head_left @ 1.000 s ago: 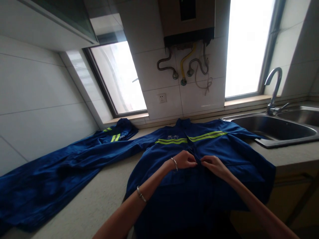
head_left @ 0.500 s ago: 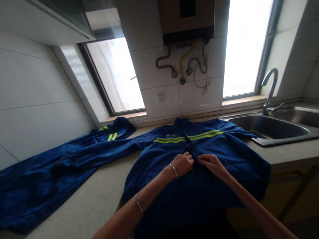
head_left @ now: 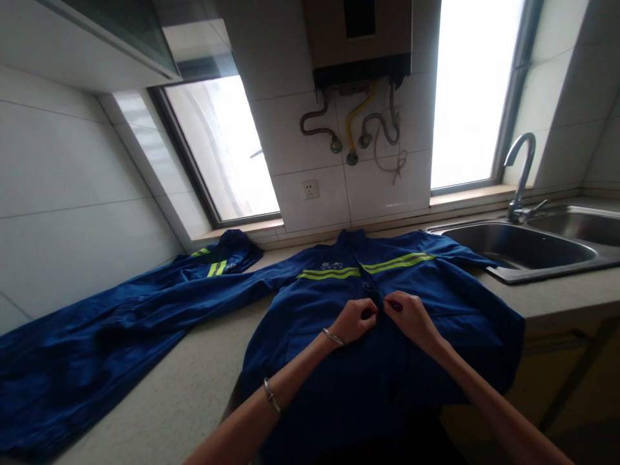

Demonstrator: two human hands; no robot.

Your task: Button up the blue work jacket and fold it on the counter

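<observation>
A blue work jacket (head_left: 310, 323) with yellow-green and grey stripes across the chest lies spread, front up, over the counter, its lower part hanging past the front edge. At its front opening, below the stripes, my left hand (head_left: 357, 319) pinches the left flap's edge, thumb and fingers together. Just to the right, my right hand (head_left: 407, 315) pinches the other front edge. The two hands nearly touch. What lies between the fingertips is too small to make out. Two silver bangles circle my left wrist and forearm.
More blue clothing (head_left: 97, 329) with matching stripes lies along the left counter (head_left: 194, 374). A double steel sink (head_left: 523, 274) with a faucet (head_left: 523, 174) is at the right. A water heater (head_left: 358, 39) with hoses hangs on the wall above a socket (head_left: 310, 189).
My left hand has turned, its thumb and fingers now forming a ring. The right hand has moved slightly up and closer to the left. The jacket stays in place.
</observation>
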